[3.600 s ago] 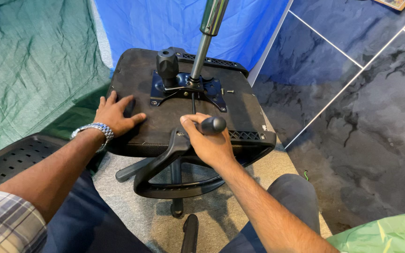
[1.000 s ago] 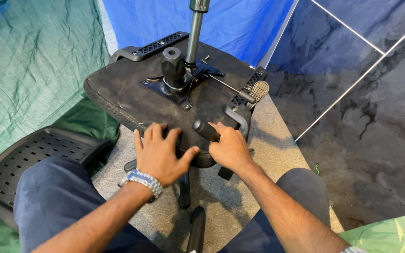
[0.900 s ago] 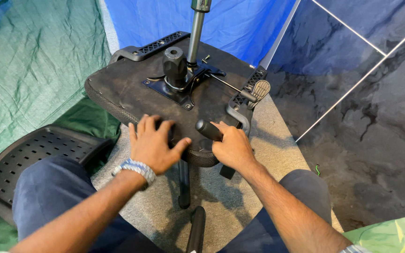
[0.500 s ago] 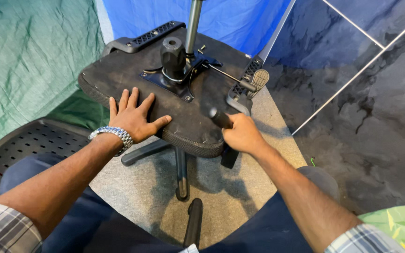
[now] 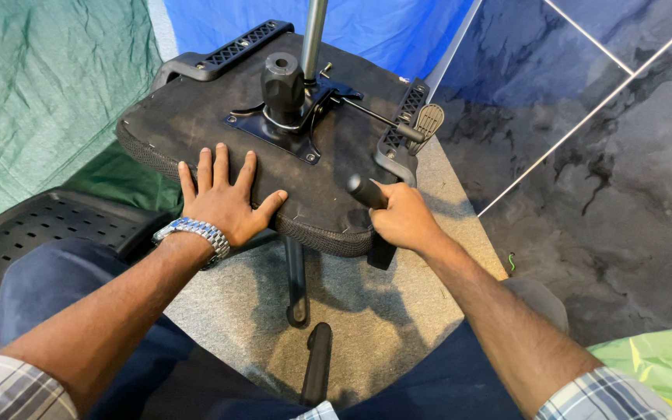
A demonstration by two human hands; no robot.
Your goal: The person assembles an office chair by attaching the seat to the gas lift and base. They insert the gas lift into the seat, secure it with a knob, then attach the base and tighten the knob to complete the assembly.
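We are pressing our left hand (image 5: 223,198) flat, fingers spread, on the upturned seat (image 5: 196,117) at 10 o'clock. Our right hand (image 5: 404,218) is clenching a handle (image 5: 365,190) at the seat's 4 o'clock edge; bare carpet (image 5: 367,311) is lying below.

Hands (image 5: 223,204) on upturned seat (image 5: 196,128)

Bright, even light; soft shadow under seat (image 5: 219,117) below left hand (image 5: 223,204); sharp focus, slight edge stretch.
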